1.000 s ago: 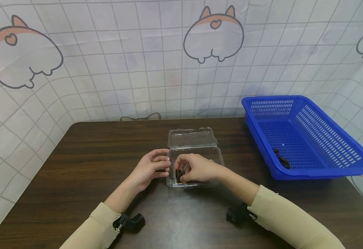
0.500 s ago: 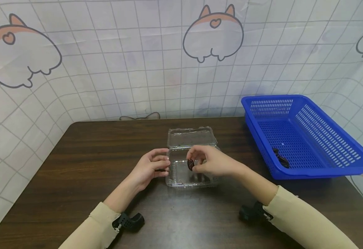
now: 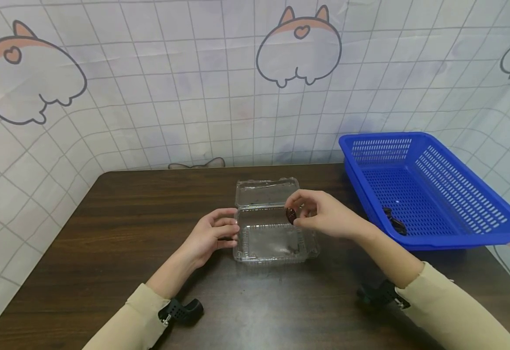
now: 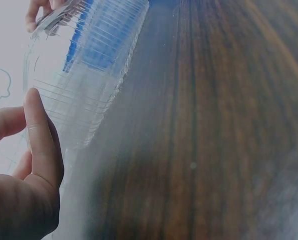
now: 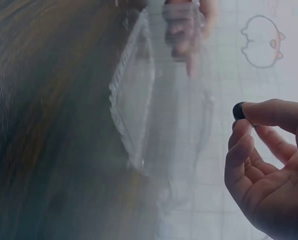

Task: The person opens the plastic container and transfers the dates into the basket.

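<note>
In the head view, a clear plastic clamshell box (image 3: 277, 243) lies on the brown table with its lid (image 3: 267, 193) folded back. My right hand (image 3: 325, 214) pinches a dark reddish-brown, wrinkled date (image 3: 291, 215) between thumb and fingertips, held above the right part of the box. The right wrist view shows the date (image 5: 238, 111) as a dark end poking out of the pinch. My left hand (image 3: 209, 237) has its fingers extended against the box's left side. Up close in the left wrist view, a fingertip of the left hand (image 4: 36, 145) touches the clear wall.
A blue perforated basket (image 3: 368, 204) stands at the table's right, with several dark, date-like pieces (image 3: 396, 223) in its near left corner. Behind the table (image 3: 128, 233) hangs a white gridded cloth (image 3: 167, 87). A thin cable (image 3: 198, 164) lies along the back edge.
My right hand has lifted the date from the box's left side and carried it right and upward, toward the basket. The left hand stays at the box.
</note>
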Demonstrator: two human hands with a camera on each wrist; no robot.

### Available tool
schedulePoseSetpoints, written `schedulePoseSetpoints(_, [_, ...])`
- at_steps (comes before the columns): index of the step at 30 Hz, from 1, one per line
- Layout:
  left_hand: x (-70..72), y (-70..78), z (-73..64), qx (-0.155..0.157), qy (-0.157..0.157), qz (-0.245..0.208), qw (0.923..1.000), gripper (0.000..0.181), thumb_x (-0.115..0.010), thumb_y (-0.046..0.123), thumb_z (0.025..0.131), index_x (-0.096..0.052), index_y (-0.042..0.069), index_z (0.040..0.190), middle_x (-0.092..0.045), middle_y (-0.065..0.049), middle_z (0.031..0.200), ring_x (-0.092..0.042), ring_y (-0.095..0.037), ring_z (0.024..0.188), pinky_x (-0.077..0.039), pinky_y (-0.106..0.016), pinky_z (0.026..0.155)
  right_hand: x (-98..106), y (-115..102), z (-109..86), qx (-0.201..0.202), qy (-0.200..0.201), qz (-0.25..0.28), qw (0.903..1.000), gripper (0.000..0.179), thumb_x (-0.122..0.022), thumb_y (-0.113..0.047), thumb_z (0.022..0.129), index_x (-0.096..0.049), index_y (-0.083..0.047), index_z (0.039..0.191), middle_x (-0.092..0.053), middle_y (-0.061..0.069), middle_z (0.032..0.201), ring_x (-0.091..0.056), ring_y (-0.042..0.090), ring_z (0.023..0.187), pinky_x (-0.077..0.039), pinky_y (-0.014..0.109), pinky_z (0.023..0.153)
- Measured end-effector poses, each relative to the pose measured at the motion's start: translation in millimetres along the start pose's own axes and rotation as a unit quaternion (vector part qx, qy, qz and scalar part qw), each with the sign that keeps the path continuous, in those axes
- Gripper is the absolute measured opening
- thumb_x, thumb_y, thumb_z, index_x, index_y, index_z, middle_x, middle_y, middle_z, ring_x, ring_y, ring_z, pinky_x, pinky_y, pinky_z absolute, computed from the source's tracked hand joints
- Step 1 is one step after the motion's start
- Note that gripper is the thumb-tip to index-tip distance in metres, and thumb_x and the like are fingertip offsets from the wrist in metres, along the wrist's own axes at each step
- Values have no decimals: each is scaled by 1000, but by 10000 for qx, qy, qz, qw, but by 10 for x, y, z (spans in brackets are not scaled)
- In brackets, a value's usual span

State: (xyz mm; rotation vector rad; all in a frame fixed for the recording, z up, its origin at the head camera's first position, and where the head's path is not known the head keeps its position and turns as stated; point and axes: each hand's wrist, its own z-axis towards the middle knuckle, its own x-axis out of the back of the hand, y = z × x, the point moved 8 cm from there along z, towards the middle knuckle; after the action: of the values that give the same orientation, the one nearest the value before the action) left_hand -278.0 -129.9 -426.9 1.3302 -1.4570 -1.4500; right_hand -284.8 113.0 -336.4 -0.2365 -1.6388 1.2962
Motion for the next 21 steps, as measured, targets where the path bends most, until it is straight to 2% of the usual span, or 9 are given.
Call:
schedulePoseSetpoints(6, [4, -3, -1, -6, 2, 1, 10000, 52, -64, -5, 98, -45, -2, 146, -62, -6, 102, -66, -16, 76, -61, -30, 71, 197, -15, -114, -26, 229, -41, 9997, 30, -69, -2, 95, -65, -14, 122, -67, 10, 107, -65, 35, 83, -53, 37, 65])
schedulePoseSetpoints(10, [-2, 2, 0, -11, -5, 33, 10000, 52, -64, -4, 98, -45, -2, 146, -62, -6, 102, -65, -16, 77, -61, -30, 71, 361, -4, -181, -107, 461, -42, 9989, 29, -71, -6, 96, -64, -13, 123, -67, 11, 104, -64, 31, 81, -53, 37, 61])
schedulePoseSetpoints(15, [-6, 7, -1, 11, -9, 59, 10000, 52, -64, -4, 98, -45, -2, 146, -62, -6, 103, -65, -17, 77, -61, -30, 71, 571, -1, -271, -193, 817, -45, 9965, 31, -72, -9, 96, -64, -12, 126, -64, 11, 115, -62, 24, 83, -53, 34, 61])
schedulePoseSetpoints(21, [-4, 14, -5, 18, 1, 66, 10000, 52, -64, -4, 98, -45, -2, 147, -62, -6, 103, -65, -17, 77, -61, -30, 71, 787, 37, -414, -345, 1136, -14, 9929, 33, -71, -10, 98, -62, -9, 130, -59, 11, 123, -62, 27, 88, -53, 32, 62])
